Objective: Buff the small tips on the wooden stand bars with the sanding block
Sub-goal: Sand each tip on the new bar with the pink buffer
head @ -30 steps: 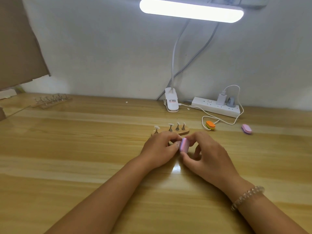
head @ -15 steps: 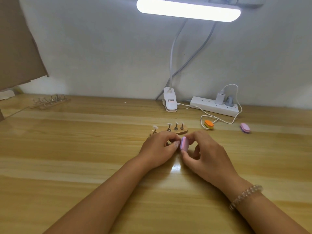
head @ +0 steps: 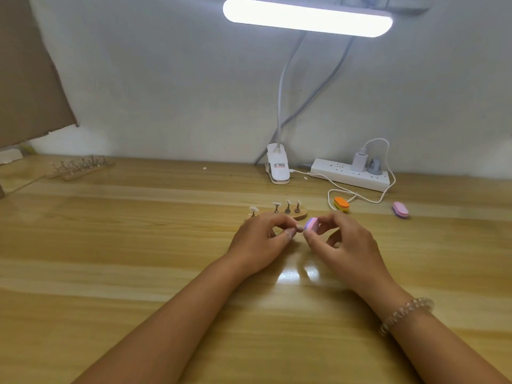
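Pinching a small tip point(head: 299, 228) between thumb and forefinger, the left hand point(head: 260, 239) holds it out just in front of the near wooden stand bar point(head: 297, 216), presumably lifted off so the block can reach all round it. The right hand point(head: 343, 245) is closed on the pink-and-purple sanding block point(head: 310, 224), gripping it by its edges with one face turned toward the tip; block and tip look to be touching, or very nearly. Both forearms lie low over the tabletop point(head: 138, 245), which I'd guess steadies such fine work. Four tips still stand on the bar, one point(head: 253, 209) at its left and three point(head: 287, 207) bunched to the right. A second set of stand bars point(head: 83, 166) waits well apart at the far left, and two spare blocks, orange point(head: 341, 204) and pink point(head: 400, 209), lie to the right near the power strip point(head: 350, 177). The left hand covers most of the near bar, and the held tip is too small to tell how much is buffed.
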A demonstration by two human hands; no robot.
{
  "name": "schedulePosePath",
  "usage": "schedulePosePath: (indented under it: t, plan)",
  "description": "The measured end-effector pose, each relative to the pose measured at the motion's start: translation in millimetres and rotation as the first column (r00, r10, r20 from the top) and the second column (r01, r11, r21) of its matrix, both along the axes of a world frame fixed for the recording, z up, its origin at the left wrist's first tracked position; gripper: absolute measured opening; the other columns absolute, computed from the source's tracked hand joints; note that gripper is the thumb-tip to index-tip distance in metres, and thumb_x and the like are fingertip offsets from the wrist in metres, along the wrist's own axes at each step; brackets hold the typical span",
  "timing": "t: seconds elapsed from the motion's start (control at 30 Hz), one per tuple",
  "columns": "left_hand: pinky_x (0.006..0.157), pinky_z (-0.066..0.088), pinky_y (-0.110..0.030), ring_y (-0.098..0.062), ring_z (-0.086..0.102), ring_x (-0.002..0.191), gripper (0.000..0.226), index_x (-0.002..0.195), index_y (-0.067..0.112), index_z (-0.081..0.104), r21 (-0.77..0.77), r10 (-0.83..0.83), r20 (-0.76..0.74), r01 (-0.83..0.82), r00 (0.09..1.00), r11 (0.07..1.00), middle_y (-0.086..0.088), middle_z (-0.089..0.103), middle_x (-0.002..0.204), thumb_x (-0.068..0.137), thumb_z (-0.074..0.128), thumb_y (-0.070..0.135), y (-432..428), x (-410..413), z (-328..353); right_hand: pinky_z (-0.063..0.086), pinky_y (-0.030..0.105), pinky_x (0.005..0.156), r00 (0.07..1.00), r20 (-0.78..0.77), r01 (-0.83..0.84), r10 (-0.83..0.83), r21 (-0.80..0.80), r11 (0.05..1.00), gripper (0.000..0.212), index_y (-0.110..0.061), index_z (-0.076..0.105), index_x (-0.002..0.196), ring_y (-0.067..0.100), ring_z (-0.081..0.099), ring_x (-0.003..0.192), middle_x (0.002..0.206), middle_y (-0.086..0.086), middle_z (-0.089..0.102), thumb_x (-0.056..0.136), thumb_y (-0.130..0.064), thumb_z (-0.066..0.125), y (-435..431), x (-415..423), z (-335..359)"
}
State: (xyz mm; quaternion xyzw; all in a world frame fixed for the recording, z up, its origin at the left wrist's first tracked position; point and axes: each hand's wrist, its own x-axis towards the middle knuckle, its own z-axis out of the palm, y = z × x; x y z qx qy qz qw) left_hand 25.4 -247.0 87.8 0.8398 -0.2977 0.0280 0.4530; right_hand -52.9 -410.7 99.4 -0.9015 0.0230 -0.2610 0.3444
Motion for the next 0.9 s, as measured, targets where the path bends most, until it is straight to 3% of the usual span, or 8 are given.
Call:
schedulePosePath:
  t: [0.13, 0.27, 0.4, 0.53, 0.67, 0.8, 0.9]
  plan:
    - [0.061, 0.034, -0.022, 0.003, 0.045, 0.051, 0.014, 0.094, 0.033, 0.072, -0.012, -0.008, -0.012, 0.008, 1.000, 1.000, 0.016, 0.068, 0.098, 0.091, 0.066, 0.021, 1, 0, 1, 0.051, 0.040, 0.076, 0.998, 0.000, -0.066, 0.066, -0.089, 0.994, 0.025, -0.031, 0.061, 0.089, 0.004, 0.061, 0.067, 0.086, -0.018, 0.062, 0.080, -0.055, 0.064, 7, -4, -1]
    - [0.063, 0.035, -0.024, 0.006, 0.048, 0.054, 0.027, 0.079, 0.049, 0.063, -0.007, -0.011, -0.002, 0.011, 1.000, 1.000, 0.015, 0.066, 0.095, 0.088, 0.070, 0.024, 2, -3, 3, 0.050, 0.043, 0.081, 1.000, -0.001, -0.009, 0.009, -0.095, 0.995, 0.024, -0.029, 0.063, 0.094, 0.002, 0.059, 0.067, 0.090, -0.017, 0.062, 0.086, -0.051, 0.063, 2, 0, 0]
    - [0.065, 0.038, -0.026, 0.005, 0.050, 0.057, 0.024, 0.077, 0.048, 0.062, 0.002, -0.011, 0.006, 0.011, 1.000, 1.000, 0.016, 0.063, 0.094, 0.082, 0.071, 0.026, 3, -3, 2, 0.050, 0.040, 0.075, 0.996, 0.016, -0.089, 0.093, -0.164, 0.982, 0.024, -0.029, 0.060, 0.094, 0.005, 0.060, 0.066, 0.090, -0.018, 0.059, 0.083, -0.050, 0.065, 9, -5, 0]
    - [0.069, 0.043, -0.030, 0.002, 0.047, 0.058, 0.018, 0.081, 0.044, 0.066, 0.013, -0.003, 0.015, 0.003, 1.000, 1.000, 0.016, 0.063, 0.092, 0.085, 0.072, 0.027, 1, -2, 1, 0.051, 0.040, 0.077, 1.000, 0.005, 0.005, -0.005, -0.133, 0.991, 0.026, -0.028, 0.061, 0.094, 0.000, 0.059, 0.066, 0.091, -0.016, 0.061, 0.082, -0.049, 0.069, 3, -1, 2]
    - [0.072, 0.046, -0.032, -0.002, 0.045, 0.059, 0.022, 0.086, 0.043, 0.069, 0.012, -0.011, 0.005, 0.011, 1.000, 1.000, 0.017, 0.061, 0.091, 0.083, 0.070, 0.022, 3, -2, 0, 0.051, 0.038, 0.071, 0.994, 0.026, -0.098, 0.105, -0.206, 0.974, 0.031, -0.027, 0.059, 0.094, 0.007, 0.059, 0.066, 0.091, -0.016, 0.058, 0.079, -0.053, 0.067, 10, -6, 0]
    - [0.073, 0.046, -0.032, 0.001, 0.047, 0.060, 0.025, 0.081, 0.050, 0.064, 0.014, -0.014, 0.024, 0.014, 1.000, 1.000, 0.015, 0.062, 0.093, 0.087, 0.071, 0.027, 2, -2, 0, 0.049, 0.034, 0.072, 1.000, 0.000, 0.014, -0.014, -0.118, 0.993, 0.025, -0.027, 0.061, 0.093, 0.002, 0.059, 0.069, 0.095, -0.013, 0.062, 0.082, -0.047, 0.071, 0, 1, 0]
    - [0.069, 0.042, -0.028, 0.002, 0.047, 0.060, 0.027, 0.082, 0.050, 0.062, 0.013, -0.012, 0.022, 0.012, 1.000, 1.000, 0.018, 0.061, 0.093, 0.088, 0.070, 0.025, 2, -2, 0, 0.050, 0.033, 0.067, 0.998, 0.023, -0.052, 0.056, -0.160, 0.986, 0.025, -0.028, 0.061, 0.094, 0.003, 0.059, 0.067, 0.094, -0.014, 0.060, 0.081, -0.046, 0.071, 2, -3, -3]
